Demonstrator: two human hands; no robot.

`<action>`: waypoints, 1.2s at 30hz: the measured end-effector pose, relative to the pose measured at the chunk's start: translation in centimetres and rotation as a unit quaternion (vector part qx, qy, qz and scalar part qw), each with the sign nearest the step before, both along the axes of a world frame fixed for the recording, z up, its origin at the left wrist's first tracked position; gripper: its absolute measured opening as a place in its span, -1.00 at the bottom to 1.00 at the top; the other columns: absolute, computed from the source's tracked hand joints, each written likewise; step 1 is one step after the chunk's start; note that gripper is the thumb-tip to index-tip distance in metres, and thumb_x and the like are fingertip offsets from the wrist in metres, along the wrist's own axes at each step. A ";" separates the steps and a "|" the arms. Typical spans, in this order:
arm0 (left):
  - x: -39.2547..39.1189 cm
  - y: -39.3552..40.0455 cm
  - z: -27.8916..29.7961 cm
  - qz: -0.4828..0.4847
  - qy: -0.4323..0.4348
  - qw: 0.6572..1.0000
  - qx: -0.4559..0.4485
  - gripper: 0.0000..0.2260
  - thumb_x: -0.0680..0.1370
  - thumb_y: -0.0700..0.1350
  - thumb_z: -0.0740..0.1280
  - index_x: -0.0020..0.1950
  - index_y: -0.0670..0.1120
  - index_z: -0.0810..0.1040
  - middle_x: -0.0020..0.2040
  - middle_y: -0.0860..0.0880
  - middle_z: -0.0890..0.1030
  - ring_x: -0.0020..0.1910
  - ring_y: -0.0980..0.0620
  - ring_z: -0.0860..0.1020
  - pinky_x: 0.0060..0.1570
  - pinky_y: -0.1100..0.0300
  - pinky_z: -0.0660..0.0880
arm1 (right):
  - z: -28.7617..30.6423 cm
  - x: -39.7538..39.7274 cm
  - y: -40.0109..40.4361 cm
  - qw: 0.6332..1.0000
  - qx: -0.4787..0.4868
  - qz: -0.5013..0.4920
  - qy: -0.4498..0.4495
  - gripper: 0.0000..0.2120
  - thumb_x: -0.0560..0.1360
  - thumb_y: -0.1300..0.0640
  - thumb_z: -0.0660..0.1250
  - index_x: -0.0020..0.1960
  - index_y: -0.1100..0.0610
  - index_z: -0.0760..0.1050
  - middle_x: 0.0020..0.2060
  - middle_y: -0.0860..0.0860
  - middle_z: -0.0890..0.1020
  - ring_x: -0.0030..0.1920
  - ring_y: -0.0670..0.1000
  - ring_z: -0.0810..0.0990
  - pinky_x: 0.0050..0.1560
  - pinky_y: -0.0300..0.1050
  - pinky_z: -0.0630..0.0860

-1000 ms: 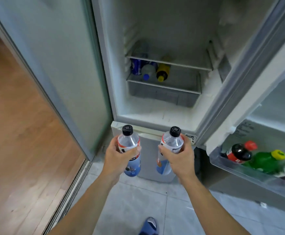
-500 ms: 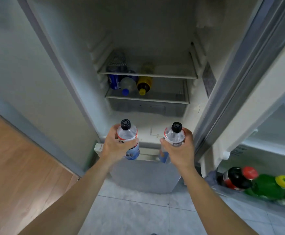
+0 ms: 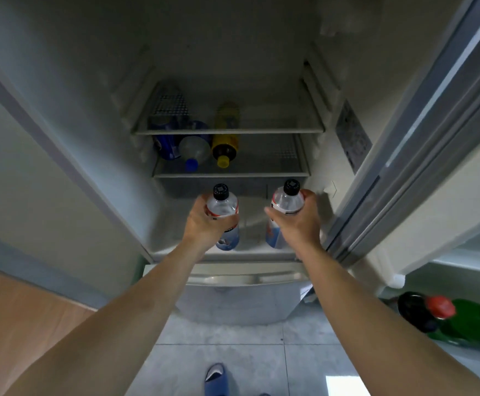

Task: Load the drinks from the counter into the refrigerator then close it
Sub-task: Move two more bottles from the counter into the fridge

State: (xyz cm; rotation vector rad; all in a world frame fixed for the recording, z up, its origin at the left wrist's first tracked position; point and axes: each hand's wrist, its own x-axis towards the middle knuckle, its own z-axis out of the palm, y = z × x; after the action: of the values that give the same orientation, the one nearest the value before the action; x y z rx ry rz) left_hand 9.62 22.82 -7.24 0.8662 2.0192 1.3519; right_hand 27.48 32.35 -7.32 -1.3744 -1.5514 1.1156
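Each hand is gripping an upright water bottle: left hand (image 3: pixel 204 224) wrapping the left bottle (image 3: pixel 224 208), right hand (image 3: pixel 298 224) wrapping the right bottle (image 3: pixel 287 202), inside the open refrigerator (image 3: pixel 233 61), below the lying drinks (image 3: pixel 201 147).

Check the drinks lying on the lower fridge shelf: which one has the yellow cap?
The yellow-bodied bottle, rightmost of the three lying there. The clear bottle beside it has a blue cap; the leftmost is a blue can.
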 end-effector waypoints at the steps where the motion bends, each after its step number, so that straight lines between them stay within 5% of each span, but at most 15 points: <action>1: -0.4 0.6 -0.1 -0.008 0.004 1.000 0.000 -0.53 0.32 -0.07 0.60 0.16 0.03 0.51 -0.01 0.08 0.64 -0.02 0.11 0.62 -0.04 0.14 0.56 | 0.0 -0.3 0.3 1.000 -0.007 0.000 -0.010 -0.35 0.26 0.00 0.65 0.20 0.01 0.36 0.02 -0.07 0.56 0.00 -0.01 0.56 0.00 -0.12 0.49; 6: -2.2 3.3 -0.9 -0.069 0.018 0.997 -0.003 -0.52 0.34 -0.02 0.59 0.21 0.03 0.53 0.06 0.03 0.65 0.04 0.07 0.62 0.02 0.13 0.58 | -0.4 -1.9 1.5 0.996 -0.054 0.011 -0.072 -0.32 0.29 -0.03 0.63 0.25 0.04 0.33 0.07 -0.04 0.55 0.02 0.02 0.56 -0.05 -0.13 0.46; 11: -3.1 4.1 -1.1 -0.107 0.042 0.993 0.008 -0.57 0.36 -0.10 0.59 0.03 0.17 0.41 -0.06 0.22 0.54 -0.08 0.21 0.55 -0.16 0.41 0.41 | 0.9 -2.9 2.4 0.985 -0.087 0.043 -0.143 -0.18 0.27 -0.17 0.60 0.37 0.03 0.28 0.27 -0.01 0.51 0.26 0.11 0.52 0.13 -0.03 0.52; 15: -4.4 4.5 -0.7 -0.168 0.066 0.983 -0.018 -0.33 0.35 -0.11 0.61 0.32 0.03 0.30 0.17 0.06 0.45 0.15 0.08 0.45 0.08 0.22 0.37 | 4.1 -3.8 3.6 0.966 -0.056 0.100 -0.232 -0.42 0.25 -0.48 0.39 -0.05 -0.02 0.45 -0.13 -0.11 0.61 0.04 0.07 0.63 -0.07 -0.06 0.54; 17: -5.1 5.0 0.2 -0.208 0.094 0.973 -0.035 -0.14 0.32 -0.10 0.62 0.48 0.02 0.20 0.28 0.02 0.44 0.21 0.09 0.43 0.10 0.21 0.39 | 4.9 -4.2 4.0 0.941 -0.039 0.119 -0.314 -0.36 0.26 -0.54 0.31 -0.03 0.00 0.51 -0.04 -0.01 0.65 0.05 0.12 0.64 -0.01 0.00 0.58; 20: -5.9 5.6 1.7 -0.257 0.173 0.945 -0.104 -0.12 0.32 0.04 0.60 0.51 0.17 0.17 0.36 0.01 0.48 0.26 -0.01 0.52 0.19 0.08 0.51 | 5.5 -4.5 4.1 0.895 -0.026 0.108 -0.432 -0.22 0.29 -0.47 0.36 0.28 0.05 0.42 0.14 0.07 0.62 0.02 0.12 0.61 -0.12 -0.06 0.56; 24: -7.0 5.2 3.4 -0.295 0.357 0.866 -0.188 -0.49 0.28 0.22 0.44 0.13 0.09 0.38 -0.02 -0.01 0.59 -0.02 -0.10 0.61 -0.06 0.04 0.58 | 7.1 -5.1 3.6 0.838 -0.044 0.151 -0.522 -0.51 0.29 -0.16 0.48 0.08 0.12 0.54 -0.22 0.02 0.61 -0.32 0.04 0.59 -0.36 -0.14 0.56; 27: -8.2 4.3 4.3 -0.271 0.407 0.835 -0.253 -0.41 0.26 0.22 0.46 0.17 0.06 0.35 -0.06 0.00 0.59 -0.08 -0.07 0.59 -0.14 0.09 0.58 | 7.6 -5.2 2.7 0.787 -0.080 0.197 -0.580 -0.69 0.23 -0.12 0.52 -0.20 0.08 0.60 -0.34 0.02 0.63 -0.43 0.01 0.60 -0.44 -0.21 0.54; 30: -9.4 2.8 4.7 -0.267 0.389 0.810 -0.348 -0.42 0.27 0.16 0.53 0.17 -0.02 0.43 -0.12 0.04 0.57 -0.17 0.01 0.60 -0.27 0.15 0.56 | 7.3 -4.5 1.7 0.754 -0.115 0.232 -0.604 -0.63 0.22 -0.19 0.54 -0.22 0.06 0.52 -0.26 0.00 0.61 -0.37 0.00 0.62 -0.36 -0.18 0.60; 32: -10.2 1.3 4.2 -0.267 0.333 0.811 -0.400 -0.54 0.26 0.15 0.53 0.05 -0.02 0.54 -0.21 0.03 0.63 -0.37 0.09 0.63 -0.48 0.25 0.52 | 6.7 -3.7 1.1 0.776 -0.138 0.219 -0.576 -0.59 0.21 -0.18 0.55 -0.16 0.07 0.50 -0.23 0.01 0.60 -0.38 0.02 0.66 -0.38 -0.15 0.63; 36: -11.2 -2.8 0.1 -0.209 -0.028 0.909 -0.358 -0.65 0.43 0.04 0.47 0.09 -0.13 0.54 -0.22 -0.14 0.68 -0.53 0.03 0.56 -0.51 0.24 0.46 | 4.5 -0.5 -0.7 0.876 -0.178 0.115 -0.433 -0.55 0.18 -0.18 0.49 -0.10 0.06 0.45 -0.25 0.03 0.60 -0.48 0.05 0.67 -0.52 -0.22 0.51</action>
State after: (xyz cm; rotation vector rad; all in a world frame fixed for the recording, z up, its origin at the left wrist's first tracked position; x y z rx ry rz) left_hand -1.62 20.04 -7.17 0.8177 1.9128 0.3378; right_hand 26.98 31.61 -2.82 -2.1781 -2.2543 0.9957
